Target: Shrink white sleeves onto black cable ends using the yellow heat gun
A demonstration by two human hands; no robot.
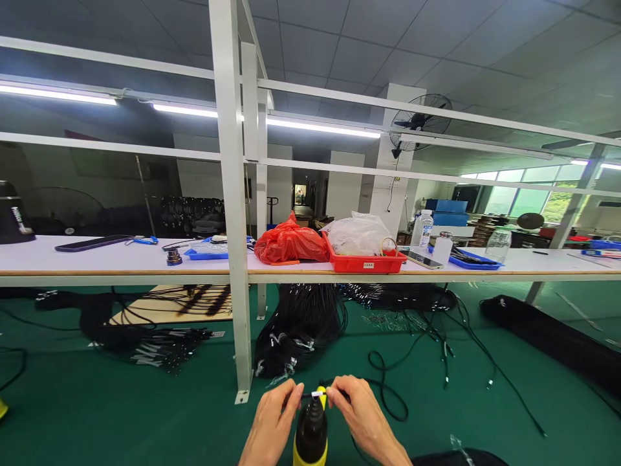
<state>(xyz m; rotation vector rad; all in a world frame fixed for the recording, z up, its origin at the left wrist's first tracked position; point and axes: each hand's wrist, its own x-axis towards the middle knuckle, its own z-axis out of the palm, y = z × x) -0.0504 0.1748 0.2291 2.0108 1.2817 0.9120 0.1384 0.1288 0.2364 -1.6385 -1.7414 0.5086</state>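
Grip: left hand [269,421] and right hand [361,414] clenched, each pinching a black cable [305,394] between thumb and fingers, either side of its white sleeve [318,393].
Long axis: cable runs sideways across the view, sleeve between the fingertips.
Below the hands: yellow-and-black handheld tool [310,433], upright, pointing away from the person, its yellow tip just under the sleeve.
Green floor [509,421]: bundled black cables [298,336] beyond the tool, beside a white steel post [233,194].
Farther: white workbench [543,262] carrying a red tray [363,263], red plastic bag [290,241], and water bottle [423,230].
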